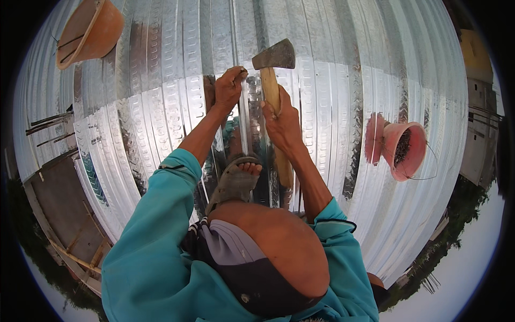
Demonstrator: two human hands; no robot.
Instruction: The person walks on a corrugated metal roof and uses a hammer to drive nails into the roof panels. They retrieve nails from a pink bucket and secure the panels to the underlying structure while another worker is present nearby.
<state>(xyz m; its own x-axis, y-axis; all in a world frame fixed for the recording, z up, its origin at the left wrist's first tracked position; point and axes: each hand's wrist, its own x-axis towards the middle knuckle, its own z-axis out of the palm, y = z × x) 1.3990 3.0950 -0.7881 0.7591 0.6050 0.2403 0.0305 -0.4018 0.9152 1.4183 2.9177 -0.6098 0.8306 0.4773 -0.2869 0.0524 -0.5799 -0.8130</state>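
Observation:
My right hand [284, 122] is wrapped round the wooden handle of a hatchet [272, 91]. Its dark metal head is raised at the far end, and the handle's butt points back toward my knee. To its left, my left hand [229, 88] is closed in a pinch over a raised rib of the shiny corrugated metal sheet [322, 107]. A small dark bit shows at the fingertips, too small to name. My sandalled foot [236, 180] rests on the sheet between my forearms, close behind both hands.
A pink bucket [402, 150] with many thin dark pieces, which look like nails, stands on the right. An orange bucket [94, 35] lies tilted at the far left. Dark rods [49, 124] poke up through an opening at the left. The sheeting's edge and a drop lie lower left.

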